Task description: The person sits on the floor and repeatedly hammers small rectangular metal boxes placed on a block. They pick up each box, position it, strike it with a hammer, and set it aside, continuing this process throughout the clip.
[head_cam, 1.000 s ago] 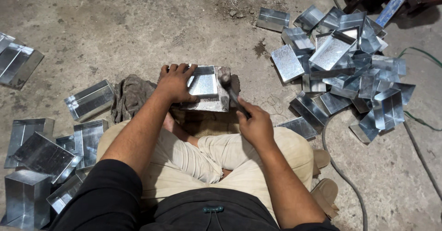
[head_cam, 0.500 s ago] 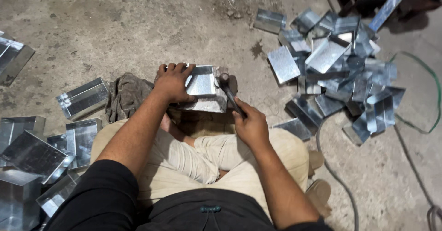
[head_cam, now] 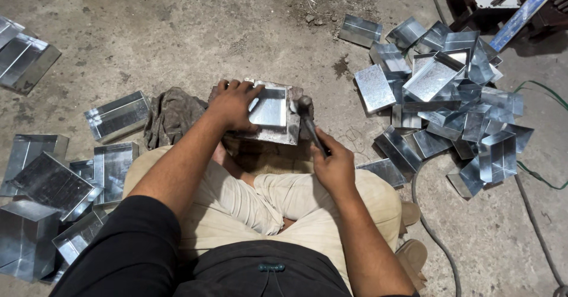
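Two hands are working over one small sheet-metal tray (head_cam: 269, 110) that is sitting on the concrete floor (head_cam: 177, 31) just in front of our crossed legs. We are pressing our left hand (head_cam: 235, 105) down on the tray's left side, fingers spread apart and curling over its far rim, the palm covering that edge. We are gripping a hammer (head_cam: 309, 122) in our right hand (head_cam: 334, 167), fingers wrapped tight around the dark handle, and the metal head is lying at the tray's right wall, touching it or just beside it; we cannot tell which. The tray is lying open side up, its shiny floor showing between the two hands.

A crumpled grey-brown rag (head_cam: 171, 116) is lying just to the left of the tray, near our left wrist. Beyond the rag, a group of folded metal boxes (head_cam: 53, 184) is spreading along our left side, some flat, some standing on edge, with one more box (head_cam: 117, 115) lying apart, closer to the rag. On our right, a bigger heap of similar metal boxes (head_cam: 449, 107) is piling up, tilting against each other. A green cable (head_cam: 541, 178) and a grey cable (head_cam: 432, 232) are trailing over the floor past that heap. We are sitting in light trousers (head_cam: 260, 202) and a black top.
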